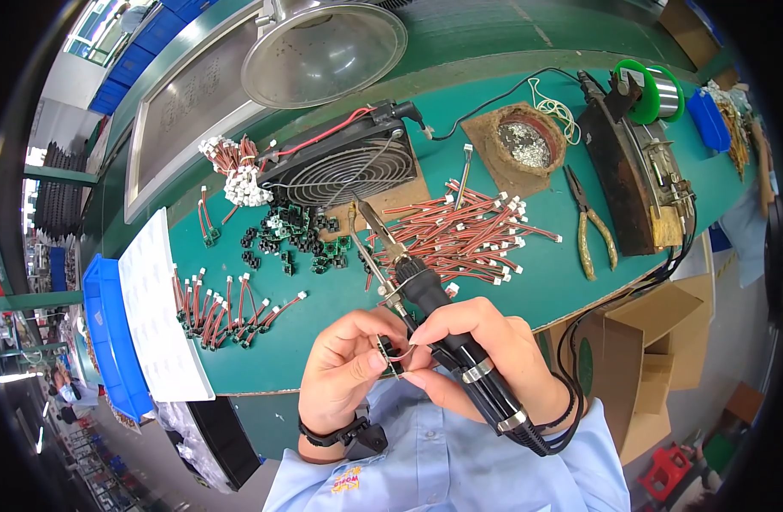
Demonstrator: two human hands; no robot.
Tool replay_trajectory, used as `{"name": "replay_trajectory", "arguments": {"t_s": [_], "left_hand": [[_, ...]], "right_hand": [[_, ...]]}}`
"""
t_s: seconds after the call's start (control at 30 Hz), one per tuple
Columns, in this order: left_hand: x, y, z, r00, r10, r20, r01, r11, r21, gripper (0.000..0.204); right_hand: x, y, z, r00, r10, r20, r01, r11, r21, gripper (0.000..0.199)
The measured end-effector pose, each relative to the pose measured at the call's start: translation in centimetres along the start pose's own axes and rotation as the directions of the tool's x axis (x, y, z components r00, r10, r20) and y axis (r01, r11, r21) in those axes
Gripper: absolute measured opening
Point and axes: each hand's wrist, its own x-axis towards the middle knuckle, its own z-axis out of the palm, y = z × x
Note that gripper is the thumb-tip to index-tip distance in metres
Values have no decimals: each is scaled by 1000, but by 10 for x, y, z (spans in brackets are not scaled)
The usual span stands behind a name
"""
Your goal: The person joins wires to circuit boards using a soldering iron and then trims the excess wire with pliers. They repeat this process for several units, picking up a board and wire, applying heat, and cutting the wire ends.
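Left hand [344, 363] and right hand [477, 346] meet just off the near edge of the bench [494, 282]. The left fingertips are pressed together on a small board [388, 357] with a red lead; the right fingers pinch the same part while the palm wraps the black soldering iron [425, 294], whose tip points away over the bench. Risks, as a judgement: the iron's barrel lies close to the fingers and could burn them if the grip shifts; the small part, held off the bench edge, could drop to the lap. Counts: one iron, one fan [344, 162] toward the far edge, one pair of pliers [592, 230] at right, one solder spool [652, 90] at the far right corner, one tip-cleaner dish [528, 141], one lamp shade [323, 51]; leads [468, 235] at centre and black parts [293, 235] lie in heaps too dense to count.
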Motion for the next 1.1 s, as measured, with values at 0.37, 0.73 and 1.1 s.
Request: {"name": "replay_trajectory", "arguments": {"t_s": [0.37, 0.73, 1.1], "left_hand": [[-5, 15, 12, 997, -59, -48, 66, 984, 164, 21], [0, 16, 24, 987, -48, -152, 74, 983, 171, 21], [6, 11, 21, 975, 56, -213, -22, 987, 157, 12]], "right_hand": [[-2, -1, -1, 997, 76, -11, -76, 997, -6, 40], [-1, 1, -5, 991, 129, 32, -130, 991, 19, 43], [-3, 11, -6, 960, -123, -251, 18, 923, -384, 49]]}}
